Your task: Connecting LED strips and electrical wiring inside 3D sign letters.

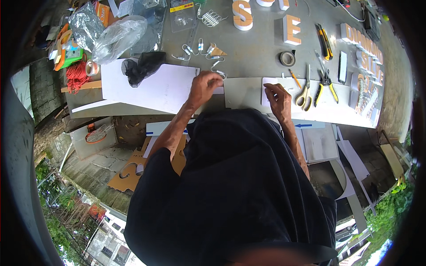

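A: Where's the strand of small white modules (pixel 200 46)?
B: On the worktop (pixel 262 53), curving just beyond the left hand (pixel 207 85), its near end by the fingertips.
A: Does that hand have it?
B: Its fingers are bent well inward; I can't tell whether they pinch the wire.
A: And the right hand (pixel 278 99)?
B: Half curled over a small white panel (pixel 269 81); whether it grips anything, I can't tell.
A: What's between them?
B: A grey sheet (pixel 244 91).
A: Farther out?
B: To the right, scissors (pixel 304 95), an orange pencil (pixel 294 78) and yellow-handled pliers (pixel 325 84). To the left, a white sheet (pixel 164 91) with black mesh (pixel 141 71) on it. Toward the far side, tan-faced block letters (pixel 242 15).
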`<state>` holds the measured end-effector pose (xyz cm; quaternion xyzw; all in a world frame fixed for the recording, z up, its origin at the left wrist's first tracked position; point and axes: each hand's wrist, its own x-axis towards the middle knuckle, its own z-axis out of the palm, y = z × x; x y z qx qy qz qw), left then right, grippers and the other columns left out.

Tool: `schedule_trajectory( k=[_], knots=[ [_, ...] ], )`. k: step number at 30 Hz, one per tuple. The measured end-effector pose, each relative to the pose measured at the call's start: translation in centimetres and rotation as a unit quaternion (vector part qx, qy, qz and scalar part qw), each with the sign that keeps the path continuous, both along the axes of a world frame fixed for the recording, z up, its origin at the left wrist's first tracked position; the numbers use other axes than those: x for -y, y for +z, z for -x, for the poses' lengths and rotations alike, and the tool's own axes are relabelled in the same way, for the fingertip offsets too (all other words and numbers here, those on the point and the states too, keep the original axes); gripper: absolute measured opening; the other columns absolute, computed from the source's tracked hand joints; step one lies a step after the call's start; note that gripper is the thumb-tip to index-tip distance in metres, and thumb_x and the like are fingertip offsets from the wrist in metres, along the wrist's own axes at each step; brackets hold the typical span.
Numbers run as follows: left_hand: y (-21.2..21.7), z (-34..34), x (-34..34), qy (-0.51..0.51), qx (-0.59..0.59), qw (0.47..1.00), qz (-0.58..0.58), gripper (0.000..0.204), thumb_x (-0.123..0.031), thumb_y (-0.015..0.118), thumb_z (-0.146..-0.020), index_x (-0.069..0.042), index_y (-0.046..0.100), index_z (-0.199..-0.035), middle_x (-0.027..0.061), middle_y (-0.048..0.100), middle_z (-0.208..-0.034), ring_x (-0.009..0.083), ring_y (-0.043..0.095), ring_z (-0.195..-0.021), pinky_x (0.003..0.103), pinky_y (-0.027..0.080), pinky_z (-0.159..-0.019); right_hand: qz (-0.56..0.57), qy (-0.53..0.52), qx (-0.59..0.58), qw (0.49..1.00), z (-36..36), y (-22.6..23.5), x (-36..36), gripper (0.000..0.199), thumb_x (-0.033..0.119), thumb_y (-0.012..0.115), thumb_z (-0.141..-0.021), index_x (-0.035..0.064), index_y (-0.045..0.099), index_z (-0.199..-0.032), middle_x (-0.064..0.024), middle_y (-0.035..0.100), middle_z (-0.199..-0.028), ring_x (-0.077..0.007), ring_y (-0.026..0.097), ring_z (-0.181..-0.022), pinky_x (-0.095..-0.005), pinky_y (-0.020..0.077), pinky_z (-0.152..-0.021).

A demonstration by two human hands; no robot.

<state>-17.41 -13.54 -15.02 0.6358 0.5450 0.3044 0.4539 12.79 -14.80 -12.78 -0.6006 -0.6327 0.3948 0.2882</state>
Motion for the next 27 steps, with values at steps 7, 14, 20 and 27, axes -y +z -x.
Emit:
schedule_trajectory(
  k=[7, 14, 20, 27],
  knots=[
    [4.4, -0.8, -3.5, 0.182, 0.308, 0.900, 0.247, 0.024, -0.018, 0.066, -0.098, 0.002, 0.067, -0.112, 0.0151, 0.074, -0.100, 0.0200, 0.072, -0.087, 0.034, 0.058, -0.080, 0.127, -0.031, -0.198, 0.972, 1.7, 2.2, -2.8, 0.025, 0.018, 0.065, -0.095, 0.0001, 0.072, -0.112, -0.0052, 0.071, -0.082, -0.0097, 0.066, -0.070, -0.0252, 0.0527, -0.063],
    [5.3, -2.1, -3.3, 0.125, 0.333, 0.910, 0.211, 0.030, -0.006, 0.063, -0.096, 0.006, 0.062, -0.124, 0.0185, 0.072, -0.110, 0.0245, 0.072, -0.095, 0.035, 0.058, -0.087, 0.131, 0.006, -0.237, 0.963, 3.3, 3.9, -4.6, 0.029, 0.018, 0.063, -0.096, -0.0020, 0.070, -0.115, -0.0062, 0.071, -0.085, -0.0107, 0.065, -0.073, -0.0254, 0.0529, -0.065],
    [6.4, -3.1, -2.8, 0.103, 0.305, 0.921, 0.222, 0.036, -0.003, 0.067, -0.092, 0.008, 0.060, -0.126, 0.0186, 0.072, -0.110, 0.0231, 0.072, -0.097, 0.033, 0.057, -0.088, 0.143, 0.031, -0.230, 0.962, 4.1, 3.8, -5.0, 0.032, 0.020, 0.064, -0.096, -0.0024, 0.068, -0.119, -0.0068, 0.071, -0.089, -0.0108, 0.064, -0.072, -0.0266, 0.0526, -0.064],
    [5.9, -4.7, -2.6, 0.034, 0.226, 0.942, 0.244, 0.039, -0.009, 0.072, -0.090, 0.006, 0.063, -0.124, 0.0165, 0.072, -0.111, 0.0196, 0.071, -0.096, 0.031, 0.055, -0.088, 0.154, 0.029, -0.204, 0.966, 4.3, 4.4, -5.2, 0.040, 0.023, 0.068, -0.094, -0.0009, 0.064, -0.126, -0.0073, 0.071, -0.088, -0.0118, 0.063, -0.070, -0.0275, 0.0510, -0.063]
  ],
)
